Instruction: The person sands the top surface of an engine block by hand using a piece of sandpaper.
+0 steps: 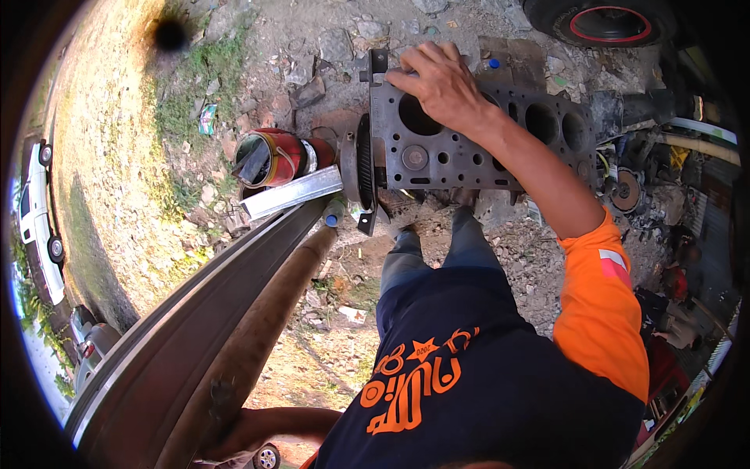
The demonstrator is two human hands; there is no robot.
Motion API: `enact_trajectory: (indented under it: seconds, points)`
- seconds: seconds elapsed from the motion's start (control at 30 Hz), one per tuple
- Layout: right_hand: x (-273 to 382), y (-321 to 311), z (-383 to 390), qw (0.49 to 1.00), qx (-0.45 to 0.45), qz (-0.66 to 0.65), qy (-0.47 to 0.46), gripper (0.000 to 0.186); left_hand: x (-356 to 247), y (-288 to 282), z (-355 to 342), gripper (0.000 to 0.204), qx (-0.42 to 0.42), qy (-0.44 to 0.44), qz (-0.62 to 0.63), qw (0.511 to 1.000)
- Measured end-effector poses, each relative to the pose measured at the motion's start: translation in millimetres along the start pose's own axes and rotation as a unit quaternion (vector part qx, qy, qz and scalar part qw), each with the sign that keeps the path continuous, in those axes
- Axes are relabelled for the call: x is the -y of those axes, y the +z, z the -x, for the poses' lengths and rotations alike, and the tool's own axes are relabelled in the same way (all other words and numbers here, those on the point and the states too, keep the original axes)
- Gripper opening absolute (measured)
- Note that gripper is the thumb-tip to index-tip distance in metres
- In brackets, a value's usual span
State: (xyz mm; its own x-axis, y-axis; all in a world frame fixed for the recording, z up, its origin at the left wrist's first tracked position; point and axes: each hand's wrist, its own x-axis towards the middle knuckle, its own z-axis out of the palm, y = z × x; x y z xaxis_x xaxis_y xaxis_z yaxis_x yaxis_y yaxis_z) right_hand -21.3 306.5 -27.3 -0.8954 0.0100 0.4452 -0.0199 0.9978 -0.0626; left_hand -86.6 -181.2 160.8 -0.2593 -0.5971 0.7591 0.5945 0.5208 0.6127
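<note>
A grey metal engine block [469,160] lies before me, its flat face with several large round bores turned up. My right hand [437,82] grips its far left edge, fingers bent over the rim and the thumb beside a bore. A toothed flywheel [362,164] stands upright at the block's left end. Low on the left, my left arm [285,422] reaches to a thick brown post [273,297]; the left hand is in shadow there, and its fingers cannot be made out.
Left of the flywheel are a red bucket [285,160] and a pale metal channel [293,193]. A long dark beam [203,313] slants beside the post. A wheel [609,27] lies at the far right. Metal parts [625,191] clutter the right; a white pickup [39,211] stands far left.
</note>
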Motion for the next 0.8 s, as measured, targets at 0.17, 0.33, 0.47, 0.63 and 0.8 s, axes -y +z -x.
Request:
enact_trajectory:
  seconds: [0.17,0.33,0.47,0.63,0.8]
  points:
    - [32.1,-1.7,12.9,0.997,-0.002,-0.04,-0.071,0.023,4.8,-0.8,-0.8,0.06,0.014,0.013,0.025,1.0]
    - [9.4,-8.7,2.9,1.0,0.024,-0.001,-0.014,0.027,16.6,-11.3,-11.4,0.072,0.063,0.043,0.046,0.996]
    - [-1.0,-7.5,-2.2,1.0,0.016,-0.001,-0.019,0.024,29.4,-11.9,-10.4,0.079,0.055,0.053,0.044,0.996]
    - [-0.3,-1.0,3.2,0.995,0.004,-0.018,-0.099,0.023,33.5,-15.3,-16.1,0.083,0.06,0.079,0.017,0.995]
    - [-19.1,-5.4,-3.6,0.999,0.019,-0.042,-0.018,0.025,46.8,-23.9,-23.6,0.082,0.04,0.079,-0.055,0.995]
